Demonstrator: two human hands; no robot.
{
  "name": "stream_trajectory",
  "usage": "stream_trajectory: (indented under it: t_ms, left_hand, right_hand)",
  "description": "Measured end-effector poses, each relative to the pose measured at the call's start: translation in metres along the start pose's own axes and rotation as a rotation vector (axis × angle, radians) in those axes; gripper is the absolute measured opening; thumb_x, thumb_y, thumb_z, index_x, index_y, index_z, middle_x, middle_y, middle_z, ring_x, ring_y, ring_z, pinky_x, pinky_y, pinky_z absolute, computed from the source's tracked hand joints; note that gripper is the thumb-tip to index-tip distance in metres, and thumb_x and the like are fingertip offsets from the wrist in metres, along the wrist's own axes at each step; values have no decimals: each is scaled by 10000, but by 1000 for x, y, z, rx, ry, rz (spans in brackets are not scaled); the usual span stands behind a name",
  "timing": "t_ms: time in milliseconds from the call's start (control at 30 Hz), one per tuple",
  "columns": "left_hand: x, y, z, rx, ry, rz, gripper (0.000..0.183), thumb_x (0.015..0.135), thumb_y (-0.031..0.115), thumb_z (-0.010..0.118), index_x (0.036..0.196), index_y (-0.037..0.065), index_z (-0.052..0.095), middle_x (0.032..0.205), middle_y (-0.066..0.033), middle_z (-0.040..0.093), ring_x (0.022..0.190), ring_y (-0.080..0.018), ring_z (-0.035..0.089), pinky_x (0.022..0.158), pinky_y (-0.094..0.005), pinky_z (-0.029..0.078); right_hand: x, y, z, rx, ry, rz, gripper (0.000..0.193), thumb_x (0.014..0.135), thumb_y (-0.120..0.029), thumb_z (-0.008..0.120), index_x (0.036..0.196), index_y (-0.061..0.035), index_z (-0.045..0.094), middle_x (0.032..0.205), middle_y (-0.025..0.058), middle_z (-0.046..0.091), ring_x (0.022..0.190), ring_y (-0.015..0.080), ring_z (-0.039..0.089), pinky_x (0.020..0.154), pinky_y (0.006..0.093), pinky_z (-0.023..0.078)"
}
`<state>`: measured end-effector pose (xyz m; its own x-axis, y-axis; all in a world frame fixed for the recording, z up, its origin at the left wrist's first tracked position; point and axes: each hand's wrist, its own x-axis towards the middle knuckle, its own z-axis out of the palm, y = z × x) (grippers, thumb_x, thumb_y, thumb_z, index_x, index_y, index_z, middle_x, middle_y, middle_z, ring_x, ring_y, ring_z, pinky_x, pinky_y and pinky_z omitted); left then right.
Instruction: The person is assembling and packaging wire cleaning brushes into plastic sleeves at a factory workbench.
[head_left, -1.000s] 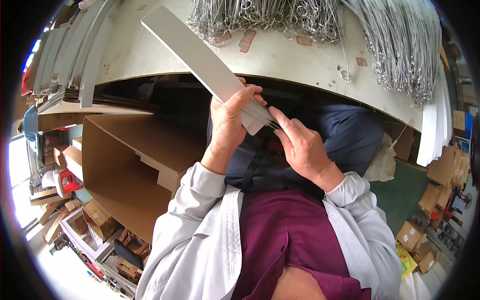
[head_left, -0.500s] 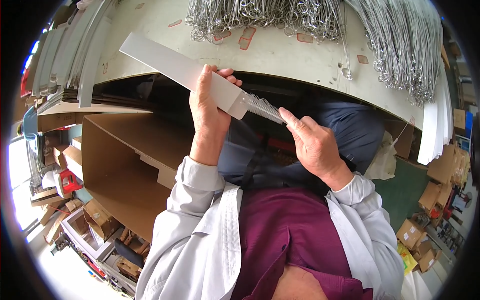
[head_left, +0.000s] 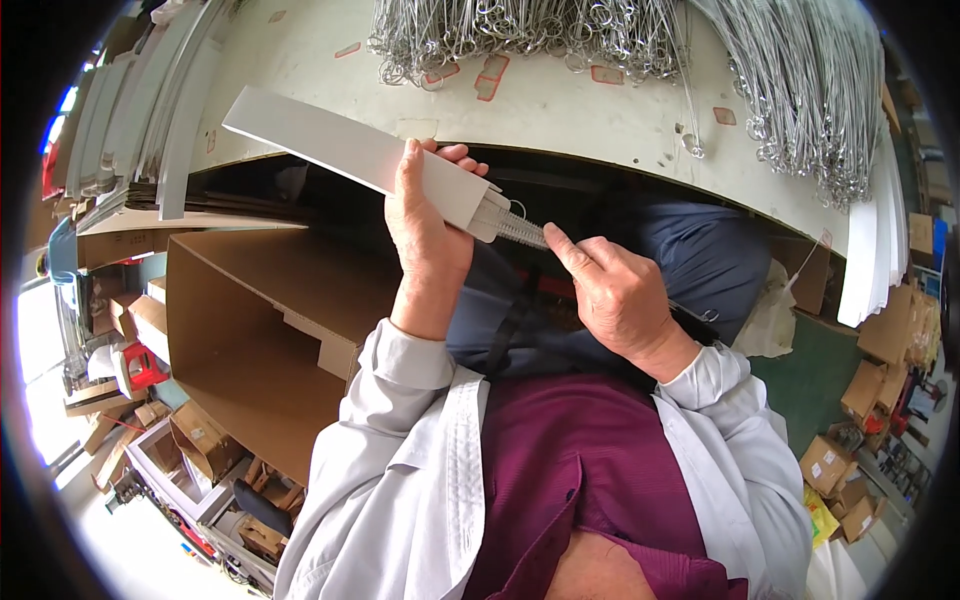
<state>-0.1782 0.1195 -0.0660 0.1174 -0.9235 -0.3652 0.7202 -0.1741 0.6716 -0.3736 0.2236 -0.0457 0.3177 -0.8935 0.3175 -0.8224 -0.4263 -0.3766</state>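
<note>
My left hand [head_left: 428, 215] is wrapped round a long, narrow white cardboard box [head_left: 330, 142], tilted with its far end up to the left over the table edge. An end flap stands out at the box's lower right end, which is open. Thin wire brushes [head_left: 520, 228] with clear bristles and a ring end stick partly out of that opening. My right hand [head_left: 622, 290] is closed at their outer end, its index finger stretched along them. How many brushes are inside the box is hidden.
Many looped metal wire pieces [head_left: 520, 35] lie at the table's [head_left: 580, 120] far side, with another large heap [head_left: 810, 110] to the right. Flat white boxes [head_left: 130, 110] are stacked at the left. A large open carton [head_left: 230, 350] stands beside my left arm.
The brushes have slid further into the white box, as my right hand moved left toward it. The box's far end has dipped slightly.
</note>
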Motion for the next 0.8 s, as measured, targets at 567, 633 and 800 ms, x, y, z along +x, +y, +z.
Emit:
stream_trajectory:
  t_ms: [567, 633, 800]
  left_hand:
    - [-18, -20, 6, 1, -26, -46, 424, 1023, 394, 627, 1175, 13, 517, 996, -173, 651, 868, -277, 657, 890, -490, 576]
    - [-18, -14, 6, -19, -4, -62, 394, 1026, 380, 626, 1167, 23, 536, 1004, -165, 657, 889, -270, 654, 914, -484, 571]
    - [-6, 4, -3, -105, 4, -15, 373, 1024, 372, 634, 1134, 26, 546, 998, -161, 649, 914, -281, 633, 938, -473, 563]
  right_hand:
    - [35, -5, 23, 271, 65, 84, 168, 888, -76, 694, 1005, -1, 601, 774, 161, 684, 686, 324, 701, 595, 403, 558]
    - [38, -5, 13, 348, 18, 142, 191, 889, -105, 714, 999, -2, 596, 781, 178, 691, 696, 350, 704, 599, 421, 558]
    - [26, 20, -31, 255, -420, 237, 293, 846, -208, 789, 1002, -1, 652, 732, 185, 690, 706, 393, 690, 638, 460, 538]
